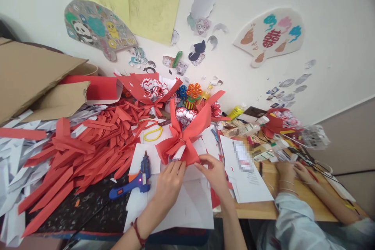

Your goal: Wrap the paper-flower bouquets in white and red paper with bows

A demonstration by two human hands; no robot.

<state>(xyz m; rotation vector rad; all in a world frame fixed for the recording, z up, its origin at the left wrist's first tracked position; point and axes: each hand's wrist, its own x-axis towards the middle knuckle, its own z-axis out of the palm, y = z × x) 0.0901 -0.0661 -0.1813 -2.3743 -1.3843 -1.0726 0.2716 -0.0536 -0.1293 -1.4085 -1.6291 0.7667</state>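
Observation:
A paper flower bouquet (190,131) in red wrapping stands over white sheets in front of me. White blooms edged in red show at its top, and the wrap is gathered at a narrow waist. My left hand (171,179) grips the bouquet's lower end, its fingers closed round the white stem part. At the lower right corner of the red wrap, my right hand (212,170) pinches the paper edge between thumb and fingers. Left of my hands lies a blue glue gun (140,179) with a small lit light, resting on white paper.
Folded red paper strips (99,144) and white ones (14,179) pile up at the left, beside cardboard (35,74). Yellow-handled scissors (153,134) lie behind the glue gun. Another bouquet (152,90) stands at the back. On the right, a co-worker's hands (288,174) work over a wooden table.

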